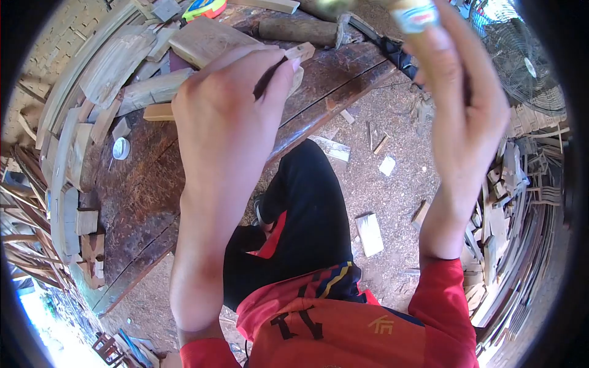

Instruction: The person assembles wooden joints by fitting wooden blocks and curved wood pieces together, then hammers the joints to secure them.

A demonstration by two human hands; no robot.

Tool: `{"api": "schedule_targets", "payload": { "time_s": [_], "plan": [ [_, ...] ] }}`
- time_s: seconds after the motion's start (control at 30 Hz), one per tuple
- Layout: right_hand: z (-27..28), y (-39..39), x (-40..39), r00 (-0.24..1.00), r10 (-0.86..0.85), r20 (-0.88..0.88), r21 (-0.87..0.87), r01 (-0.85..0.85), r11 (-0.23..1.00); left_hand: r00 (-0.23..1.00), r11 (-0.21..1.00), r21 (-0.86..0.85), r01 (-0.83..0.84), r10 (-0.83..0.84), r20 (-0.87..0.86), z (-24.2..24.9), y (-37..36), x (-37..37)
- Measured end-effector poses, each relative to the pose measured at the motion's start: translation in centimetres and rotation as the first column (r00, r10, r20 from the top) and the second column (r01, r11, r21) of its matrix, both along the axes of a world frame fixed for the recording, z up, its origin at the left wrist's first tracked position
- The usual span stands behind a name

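My left hand [236,98] is closed round a small wooden piece [300,53], whose light end sticks out past the thumb and fingers above the brown workbench [141,178]. At the upper right my right hand [457,92] is raised off the bench, its thumb and fingers closed on a small container with a white and blue label [417,15]. The top of that container is blurred and partly cut off by the frame. A wooden block [208,40] lies just behind my left hand.
A round wooden bar [297,30], a yellow tape measure [205,8] and a small white lid [121,148] lie on the bench. Boards [116,64] are piled along its left side. Wood scraps [369,234] lie on the floor; a fan [524,61] stands at the right.
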State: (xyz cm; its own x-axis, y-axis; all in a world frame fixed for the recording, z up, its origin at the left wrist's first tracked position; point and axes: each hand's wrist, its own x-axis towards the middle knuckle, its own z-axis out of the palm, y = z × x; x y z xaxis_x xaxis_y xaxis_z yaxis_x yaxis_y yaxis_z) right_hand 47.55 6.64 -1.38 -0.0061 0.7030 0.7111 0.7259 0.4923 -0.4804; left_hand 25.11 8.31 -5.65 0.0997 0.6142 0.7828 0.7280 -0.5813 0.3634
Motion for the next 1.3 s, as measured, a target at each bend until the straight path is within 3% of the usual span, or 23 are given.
{"api": "schedule_targets", "payload": {
  "time_s": [0.13,0.2,0.23,0.33,0.37,0.4,0.43,0.47,0.5,0.53,0.7,0.8,0.93,1.0,1.13,1.23,1.3],
  "plan": [
    [1.5,0.3,-1.1,1.0,-0.003,-0.009,0.03,0.003,1.0,1.0,1.0,-0.01,0.005,-0.005,-0.004,0.1,0.0,-0.2],
    [-0.7,0.9,0.4,0.986,0.077,0.147,0.073,-0.089,0.993,1.0,1.0,0.0,0.007,-0.007,-0.007,0.1,0.1,-0.3],
    [-0.7,1.2,0.5,0.932,0.04,0.361,0.169,-0.107,0.98,1.0,1.0,-0.016,0.015,-0.015,0.01,0.1,0.0,-0.2],
    [-1.5,0.4,-0.2,0.967,0.057,0.247,0.028,-0.066,0.997,1.0,0.999,-0.03,0.016,-0.015,0.023,-0.3,0.0,-0.3],
    [-1.7,0.0,-0.4,0.994,0.048,0.103,-0.053,-0.043,0.998,0.999,0.996,-0.085,0.015,-0.011,0.042,-0.3,0.0,-0.4],
    [-2.2,0.0,-0.5,0.997,0.075,-0.002,-0.019,-0.075,0.997,0.998,0.99,-0.141,0.005,0.004,0.059,-0.3,-0.2,-0.5],
    [-2.8,0.0,-1.0,0.988,0.08,-0.13,0.028,-0.077,0.997,0.998,0.996,-0.084,0.033,-0.028,0.063,-0.6,-0.2,-0.7],
    [-2.1,-1.1,-2.1,0.967,-0.023,-0.252,-0.094,-0.001,0.996,0.996,0.998,-0.024,0.066,-0.064,0.063,-0.7,-0.3,-1.1],
    [-2.2,-1.1,-1.9,0.971,-0.059,-0.233,-0.122,0.031,0.992,0.993,0.997,-0.042,0.065,-0.061,0.099,-0.5,-0.8,-1.5],
    [-1.8,-1.3,-3.3,0.941,-0.078,-0.33,-0.147,0.03,0.989,0.994,0.998,-0.02,0.052,-0.05,0.093,-0.3,-1.3,-2.1],
    [-2.3,-0.5,-4.6,0.998,0.028,-0.056,-0.068,-0.032,0.997,0.994,0.994,-0.035,-0.103,0.104,0.028,0.4,-7.2,-7.9],
    [-1.8,-0.4,-6.0,0.909,0.007,0.417,0.107,-0.057,0.993,0.97,0.964,-0.115,-0.239,0.232,-0.07,0.7,-12.3,-11.3],
    [-1.2,-0.9,-11.0,0.868,0.335,0.367,0.033,-0.373,0.927,0.841,0.85,-0.052,-0.524,0.506,-0.193,1.7,-18.2,-15.8],
    [-1.4,-1.1,-12.9,0.809,0.377,0.45,0.083,-0.459,0.885,0.712,0.716,-0.027,-0.698,0.688,-0.141,0.9,-20.0,-18.3],
    [-1.8,-1.8,-16.0,0.796,0.484,0.363,0.029,-0.529,0.848,0.63,0.601,-0.194,-0.775,0.756,-0.176,0.0,-21.5,-22.6],
    [-1.6,-1.9,-16.5,0.796,0.482,0.366,0.039,-0.53,0.847,0.645,0.628,-0.152,-0.764,0.733,-0.214,-0.3,-21.0,-23.2],
    [-1.4,-1.8,-16.2,0.786,0.48,0.389,0.057,-0.541,0.839,0.658,0.641,-0.152,-0.752,0.742,-0.127,-0.4,-20.6,-23.5]
  ]
}}
